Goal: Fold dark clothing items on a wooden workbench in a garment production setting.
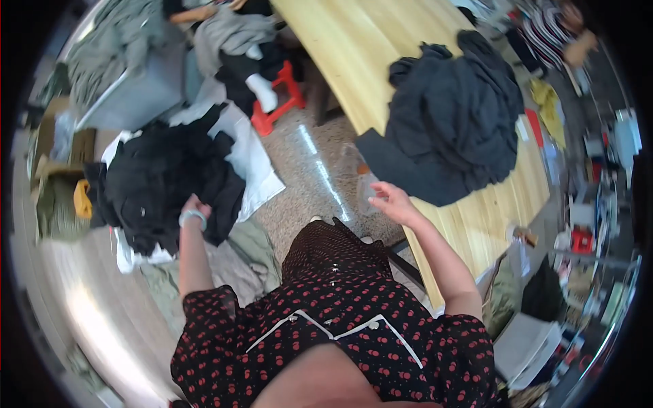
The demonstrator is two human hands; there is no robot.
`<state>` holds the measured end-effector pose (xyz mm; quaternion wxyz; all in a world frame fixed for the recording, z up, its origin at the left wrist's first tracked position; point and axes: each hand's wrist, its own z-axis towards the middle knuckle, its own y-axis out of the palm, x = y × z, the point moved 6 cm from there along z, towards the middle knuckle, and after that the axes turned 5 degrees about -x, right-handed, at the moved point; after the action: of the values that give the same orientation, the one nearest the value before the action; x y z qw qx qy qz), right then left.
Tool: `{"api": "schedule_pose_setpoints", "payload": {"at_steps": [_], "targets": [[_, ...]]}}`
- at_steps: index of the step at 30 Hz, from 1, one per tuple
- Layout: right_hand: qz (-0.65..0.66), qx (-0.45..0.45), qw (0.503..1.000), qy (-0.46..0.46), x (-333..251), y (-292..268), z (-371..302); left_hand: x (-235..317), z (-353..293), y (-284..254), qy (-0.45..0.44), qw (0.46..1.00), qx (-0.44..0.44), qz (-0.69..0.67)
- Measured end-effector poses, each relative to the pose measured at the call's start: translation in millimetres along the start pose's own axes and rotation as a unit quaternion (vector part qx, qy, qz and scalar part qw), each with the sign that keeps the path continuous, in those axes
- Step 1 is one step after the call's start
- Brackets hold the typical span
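Left hand (196,207) apparently touches black clothes (160,173); red stool (291,86) stands beyond.

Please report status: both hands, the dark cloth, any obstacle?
Left hand on crumpled black cloth pile, grip unclear. Right hand open, empty, beside pale wooden table. Dark grey cloth heap on table. Red plastic stool beyond, clear of hands.

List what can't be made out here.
Head view: whether the left hand grips cloth; its fingertips are lost against the black clothes pile.
Head view: how many pieces make up the dark grey heap; folds overlap.
Head view: upper-left co-worker's head; top edge cuts it off.
Head view: small goods along the right rim; tiny, blurred.
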<state>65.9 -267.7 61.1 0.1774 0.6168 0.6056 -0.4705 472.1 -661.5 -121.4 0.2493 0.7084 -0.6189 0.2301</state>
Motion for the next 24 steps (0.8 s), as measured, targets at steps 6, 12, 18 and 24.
{"api": "schedule_pose_setpoints", "payload": {"at_steps": [6, 12, 18, 24], "targets": [[-0.096, 0.495, 0.861, -0.071, 9, -174, -58, -154, -76, 99, -0.117, 0.905, -0.172, 0.37], [-0.04, 0.658, 0.751, 0.039, 75, -306, -78, -173, -162, 179, 0.011, 0.819, -0.304, 0.486], [0.15, 0.562, 0.794, 0.176, 165, -334, -47, -196, -199, 204, 0.035, 0.779, -0.306, 0.546], [0.423, 0.425, 0.798, -0.054, 152, -340, -49, -215, -254, 278, 0.058, 0.742, -0.369, 0.556]]}}
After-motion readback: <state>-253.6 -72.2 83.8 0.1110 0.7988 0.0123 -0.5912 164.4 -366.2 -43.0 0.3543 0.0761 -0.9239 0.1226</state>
